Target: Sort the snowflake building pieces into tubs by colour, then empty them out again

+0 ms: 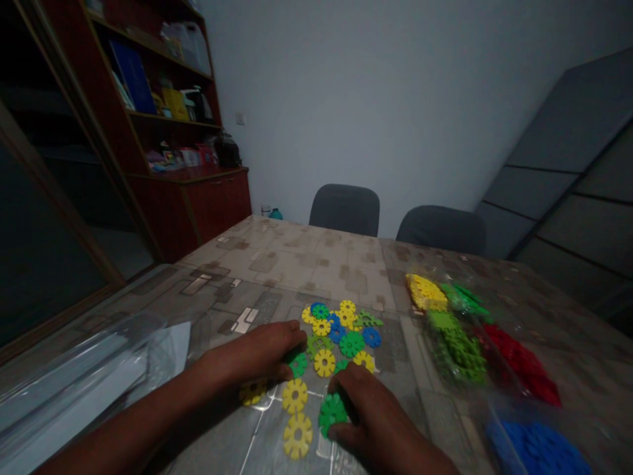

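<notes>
My left hand [270, 348] is low over the table, its thumb and fingers curled around a green notched plastic disc [298, 364]. A larger green notched disc [332, 414] is held at its edges between the thumb and fingers of my right hand [368, 409]. Between the hands lie two yellow notched discs, one [295, 396] touching or close to the other [297, 436]. Another yellow disc [252, 393] is partly under my left hand. Just beyond my fingers is a loose cluster of yellow, blue and green discs, including a blue one [372, 336] and a green one [351, 344].
On the right, clear containers hold yellow pieces [425, 291], light green pieces [457, 346], red pieces [521, 363] and blue pieces [537, 448]. Clear plastic packaging [93, 369] with white sheets lies at the left. Two grey chairs stand behind the patterned table [316, 260].
</notes>
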`<act>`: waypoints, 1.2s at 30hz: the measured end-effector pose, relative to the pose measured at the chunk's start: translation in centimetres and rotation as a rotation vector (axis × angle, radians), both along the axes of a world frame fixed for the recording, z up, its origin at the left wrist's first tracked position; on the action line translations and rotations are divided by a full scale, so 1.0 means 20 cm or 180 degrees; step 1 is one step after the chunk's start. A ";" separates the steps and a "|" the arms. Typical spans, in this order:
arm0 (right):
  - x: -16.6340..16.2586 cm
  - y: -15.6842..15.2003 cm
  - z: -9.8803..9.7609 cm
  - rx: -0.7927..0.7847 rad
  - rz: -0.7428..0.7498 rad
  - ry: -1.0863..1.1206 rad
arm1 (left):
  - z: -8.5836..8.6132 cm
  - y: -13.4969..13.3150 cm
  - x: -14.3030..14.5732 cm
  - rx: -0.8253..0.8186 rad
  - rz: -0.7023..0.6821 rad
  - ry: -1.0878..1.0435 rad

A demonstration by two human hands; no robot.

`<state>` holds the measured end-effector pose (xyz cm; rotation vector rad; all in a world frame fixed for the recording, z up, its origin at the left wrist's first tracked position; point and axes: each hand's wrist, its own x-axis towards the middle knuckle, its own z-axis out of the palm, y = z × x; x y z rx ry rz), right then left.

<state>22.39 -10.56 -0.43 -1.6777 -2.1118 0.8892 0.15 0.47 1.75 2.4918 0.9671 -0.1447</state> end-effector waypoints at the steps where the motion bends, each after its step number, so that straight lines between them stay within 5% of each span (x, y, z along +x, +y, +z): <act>1: -0.01 0.00 0.00 -0.0012 -0.0038 0.0053 | 0.00 0.00 0.00 0.0011 0.0004 0.0007; 12: 0.06 0.04 -0.06 0.0435 -0.0362 0.0186 | -0.03 0.00 0.01 -0.0009 0.0093 -0.0008; 36: 0.09 0.06 -0.07 0.0177 -0.0337 0.0122 | -0.01 0.00 0.00 -0.0103 0.0038 -0.0023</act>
